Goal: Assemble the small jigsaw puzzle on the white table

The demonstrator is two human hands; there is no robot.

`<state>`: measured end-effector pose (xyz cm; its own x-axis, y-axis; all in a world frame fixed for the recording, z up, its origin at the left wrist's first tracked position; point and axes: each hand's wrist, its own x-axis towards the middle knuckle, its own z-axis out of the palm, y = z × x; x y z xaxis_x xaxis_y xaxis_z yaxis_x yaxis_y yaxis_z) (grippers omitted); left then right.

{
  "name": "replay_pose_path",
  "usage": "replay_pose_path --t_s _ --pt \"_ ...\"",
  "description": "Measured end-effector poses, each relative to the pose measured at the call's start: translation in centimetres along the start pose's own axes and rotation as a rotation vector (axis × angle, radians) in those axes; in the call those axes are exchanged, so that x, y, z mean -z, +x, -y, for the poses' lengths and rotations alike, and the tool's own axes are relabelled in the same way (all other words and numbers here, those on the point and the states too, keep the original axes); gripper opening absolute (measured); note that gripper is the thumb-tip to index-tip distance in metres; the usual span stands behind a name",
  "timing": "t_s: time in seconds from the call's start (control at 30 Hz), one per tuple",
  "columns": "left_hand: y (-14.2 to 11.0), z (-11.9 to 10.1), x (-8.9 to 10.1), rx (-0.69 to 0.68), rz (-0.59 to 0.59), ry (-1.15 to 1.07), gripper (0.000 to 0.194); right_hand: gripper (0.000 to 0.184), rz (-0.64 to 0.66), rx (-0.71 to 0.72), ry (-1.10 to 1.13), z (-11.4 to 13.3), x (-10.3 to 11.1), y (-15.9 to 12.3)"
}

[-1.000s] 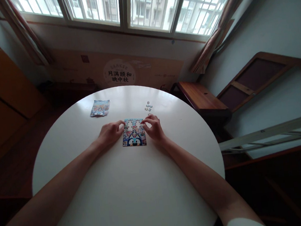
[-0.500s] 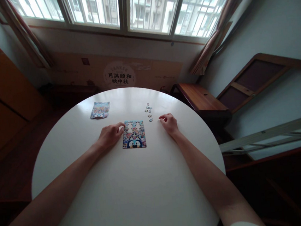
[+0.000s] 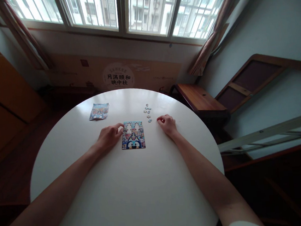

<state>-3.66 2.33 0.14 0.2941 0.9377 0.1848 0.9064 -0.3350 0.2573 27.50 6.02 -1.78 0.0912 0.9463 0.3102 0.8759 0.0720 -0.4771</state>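
Note:
A small jigsaw puzzle (image 3: 133, 137) with a blue dog's face lies flat on the white round table (image 3: 131, 193). White gaps show in its upper part. My left hand (image 3: 111, 133) rests at its upper left edge, index finger and thumb apart, their tips touching the border. To the right of the puzzle, my right hand (image 3: 167, 124) hovers or rests just over the table, fingers curled and the thumb and index tips together. Whatever may be between them is too small to make out. Several loose puzzle pieces (image 3: 147, 109) lie in a loose column left of that hand.
A picture sheet (image 3: 99, 111) with a similar design lies at the table's far left. Beyond the table's right edge stands a wooden bench or low table (image 3: 196, 96). A metal rail (image 3: 261, 134) runs at the right, and barred windows (image 3: 146, 10) line the back wall.
The thumb and index finger of my right hand have closed together a little. My left hand keeps its place on the puzzle's edge. The whole view has shifted slightly.

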Motion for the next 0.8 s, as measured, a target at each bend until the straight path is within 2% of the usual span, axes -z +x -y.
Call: replay_pose_path --t_s 0.8 --pt "0.06 0.17 -0.10 -0.001 0.005 0.007 0.037 0.019 0.031 -0.005 -0.039 0.30 0.17 -0.17"
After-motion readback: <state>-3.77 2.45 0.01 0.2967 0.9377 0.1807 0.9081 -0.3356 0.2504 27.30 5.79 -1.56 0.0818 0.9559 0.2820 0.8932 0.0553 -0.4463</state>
